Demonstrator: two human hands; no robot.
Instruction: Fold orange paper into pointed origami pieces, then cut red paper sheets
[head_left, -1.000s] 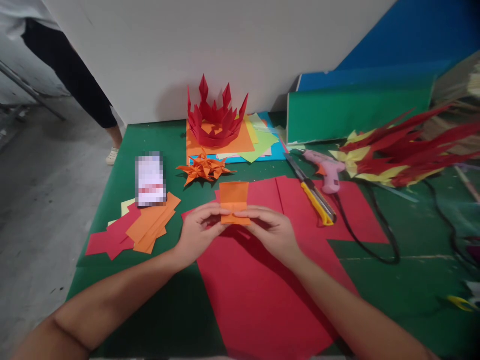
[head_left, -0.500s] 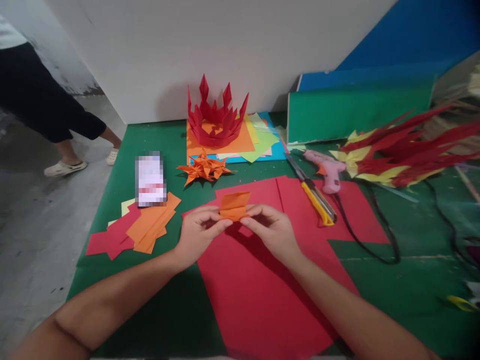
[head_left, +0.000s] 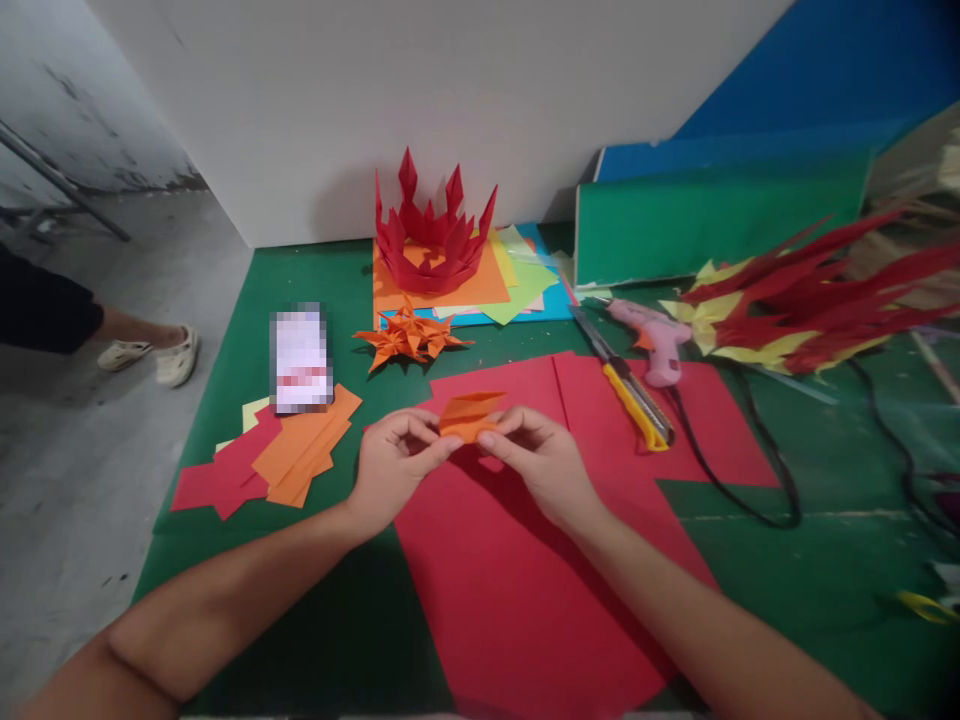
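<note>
A small folded piece of orange paper (head_left: 469, 415) is held over the red sheets (head_left: 517, 590). My left hand (head_left: 397, 462) pinches its left edge between thumb and fingers. On the right edge, my right hand (head_left: 544, 462) has the same kind of pinch. Beyond the hands lie folded orange paper stars (head_left: 412, 338). Behind them a red paper crown (head_left: 431, 262) stands on a stack of coloured sheets (head_left: 517, 285). Left of my left hand, orange strips (head_left: 307, 455) and red strips (head_left: 232, 468) overlap.
A phone (head_left: 301, 358) lies at the left of the green table (head_left: 225, 350). To the right are a yellow cutter (head_left: 630, 395), a pink glue gun (head_left: 660, 340) with a black cord, and red and yellow paper flames (head_left: 795, 295). A person's feet (head_left: 176, 355) show on the floor.
The upper flap of the orange paper has tipped down, so the piece looks lower. Both hands stay nearly in place. The person at the left has moved further left and partly out of view.
</note>
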